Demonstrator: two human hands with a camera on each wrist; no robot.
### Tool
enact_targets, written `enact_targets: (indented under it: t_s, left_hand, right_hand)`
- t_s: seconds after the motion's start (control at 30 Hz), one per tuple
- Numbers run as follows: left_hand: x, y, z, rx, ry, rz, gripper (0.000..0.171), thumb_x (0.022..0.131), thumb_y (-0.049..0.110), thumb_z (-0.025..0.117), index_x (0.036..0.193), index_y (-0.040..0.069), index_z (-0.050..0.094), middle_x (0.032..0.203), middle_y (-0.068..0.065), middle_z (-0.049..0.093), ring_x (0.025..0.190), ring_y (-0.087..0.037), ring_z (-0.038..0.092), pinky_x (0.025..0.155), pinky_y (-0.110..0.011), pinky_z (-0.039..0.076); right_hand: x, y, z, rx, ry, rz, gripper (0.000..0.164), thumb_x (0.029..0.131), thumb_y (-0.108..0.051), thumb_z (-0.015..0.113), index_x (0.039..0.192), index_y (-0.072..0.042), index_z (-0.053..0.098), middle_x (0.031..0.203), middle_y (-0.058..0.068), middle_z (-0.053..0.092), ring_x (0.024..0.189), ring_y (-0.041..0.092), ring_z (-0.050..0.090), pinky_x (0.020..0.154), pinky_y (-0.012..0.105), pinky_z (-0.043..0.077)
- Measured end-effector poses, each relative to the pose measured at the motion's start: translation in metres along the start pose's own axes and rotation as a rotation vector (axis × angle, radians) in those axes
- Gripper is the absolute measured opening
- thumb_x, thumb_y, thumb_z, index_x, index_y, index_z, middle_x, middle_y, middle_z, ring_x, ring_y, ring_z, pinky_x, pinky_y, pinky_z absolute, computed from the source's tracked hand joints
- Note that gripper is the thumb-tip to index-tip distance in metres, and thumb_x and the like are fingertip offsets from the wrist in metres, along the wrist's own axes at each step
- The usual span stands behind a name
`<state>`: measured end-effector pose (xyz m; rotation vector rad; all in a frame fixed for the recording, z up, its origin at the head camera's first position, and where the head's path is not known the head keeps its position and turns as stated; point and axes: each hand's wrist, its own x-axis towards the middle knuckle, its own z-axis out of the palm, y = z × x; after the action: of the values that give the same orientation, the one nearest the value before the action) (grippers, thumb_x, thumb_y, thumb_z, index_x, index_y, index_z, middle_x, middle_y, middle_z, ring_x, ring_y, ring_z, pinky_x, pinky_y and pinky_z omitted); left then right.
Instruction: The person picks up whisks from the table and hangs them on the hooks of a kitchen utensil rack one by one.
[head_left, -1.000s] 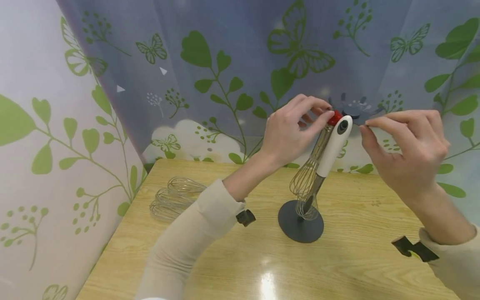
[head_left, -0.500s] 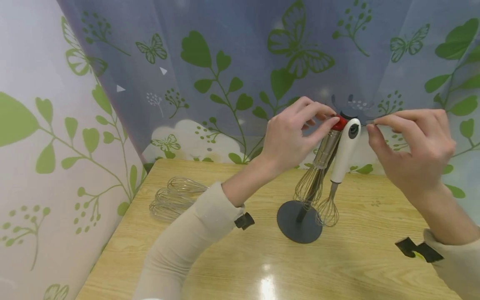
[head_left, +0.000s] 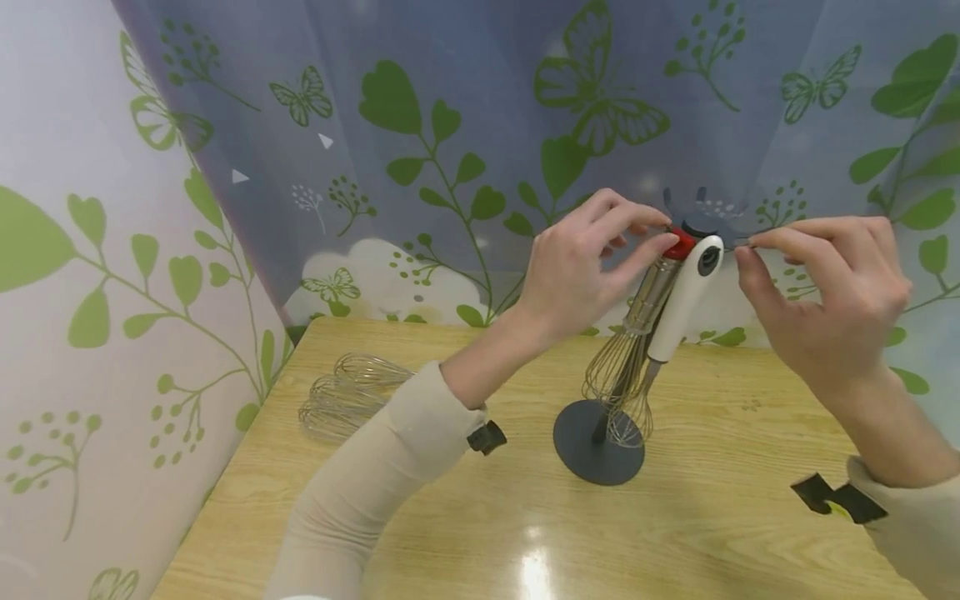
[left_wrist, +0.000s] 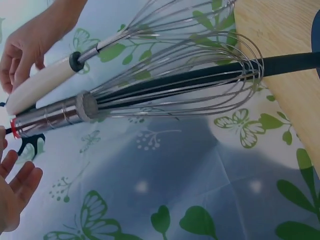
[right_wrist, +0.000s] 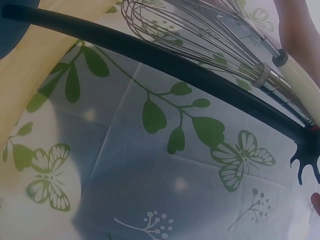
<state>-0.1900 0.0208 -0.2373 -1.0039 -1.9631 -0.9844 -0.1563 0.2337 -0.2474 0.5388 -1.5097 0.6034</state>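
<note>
Over the counter [head_left: 712, 517], now my left fingers [head_left: 633, 217] and right fingers [head_left: 776, 239] are pinching tips of the dark stand [head_left: 588, 458], needing a light touch, red-ended whisk [head_left: 647, 304] and white-handled whisk [head_left: 677, 312] hanging between!

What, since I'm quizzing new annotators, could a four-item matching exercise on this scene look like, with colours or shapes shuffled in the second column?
Things
1. Stand base
2. Handle nearest the right hand
3. Wire loops on the table
4. Whisk tip at the left hand

Looks
A. red
B. white
C. silvery
D. dark, round

Pairs: 1-D, 2-B, 3-C, 4-A
</note>
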Motion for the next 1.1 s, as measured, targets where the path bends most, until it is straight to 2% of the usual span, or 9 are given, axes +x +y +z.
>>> enact_targets:
  t_s: [0.23, 0.5, 0.8, 0.97, 1.1]
  left_hand:
    - [0.002, -0.012, 0.001, -0.031, 0.034, -0.029, 0.023, 0.099, 0.026, 0.076, 0.117, 0.011, 0.077, 0.102, -0.004, 0.073, 0.081, -0.012, 0.069, 0.074, -0.013, 0.051]
    - [0.008, -0.018, 0.003, -0.006, 0.004, -0.050, 0.022, 0.103, 0.025, 0.069, 0.120, 0.013, 0.077, 0.104, -0.002, 0.073, 0.082, -0.010, 0.069, 0.074, -0.013, 0.052]
    - [0.010, -0.017, 0.003, -0.004, -0.035, -0.064, 0.017, 0.105, 0.026, 0.067, 0.114, 0.013, 0.075, 0.104, -0.002, 0.073, 0.085, -0.012, 0.071, 0.075, -0.010, 0.050]
    - [0.008, -0.014, 0.001, 0.000, -0.045, -0.057, 0.015, 0.104, 0.025, 0.068, 0.111, 0.014, 0.075, 0.104, -0.001, 0.073, 0.084, -0.011, 0.070, 0.074, -0.013, 0.052]
    - [0.006, -0.009, -0.001, 0.019, -0.053, -0.030, 0.015, 0.104, 0.025, 0.068, 0.110, 0.014, 0.075, 0.105, 0.000, 0.073, 0.086, -0.010, 0.069, 0.075, -0.015, 0.054]
  right_hand:
    - [-0.001, -0.003, 0.000, -0.010, -0.005, 0.033, 0.021, 0.086, -0.011, 0.079, 0.084, 0.009, 0.072, 0.080, 0.035, 0.063, 0.074, 0.054, 0.046, 0.093, 0.023, 0.036]
    - [0.000, -0.004, 0.001, -0.017, -0.003, 0.028, 0.019, 0.085, -0.008, 0.079, 0.084, 0.010, 0.071, 0.081, 0.035, 0.062, 0.074, 0.054, 0.044, 0.093, 0.024, 0.035]
    - [0.003, -0.003, 0.000, -0.046, -0.018, 0.018, 0.022, 0.084, -0.011, 0.076, 0.082, 0.010, 0.070, 0.080, 0.035, 0.063, 0.074, 0.055, 0.045, 0.093, 0.023, 0.034]
    - [0.003, -0.001, 0.000, -0.051, -0.026, 0.018, 0.022, 0.084, -0.012, 0.076, 0.082, 0.009, 0.070, 0.080, 0.035, 0.063, 0.073, 0.054, 0.045, 0.091, 0.021, 0.033]
    - [0.003, 0.008, -0.003, -0.074, -0.084, 0.019, 0.025, 0.089, -0.016, 0.074, 0.085, 0.009, 0.072, 0.083, 0.035, 0.064, 0.074, 0.053, 0.046, 0.092, 0.020, 0.031]
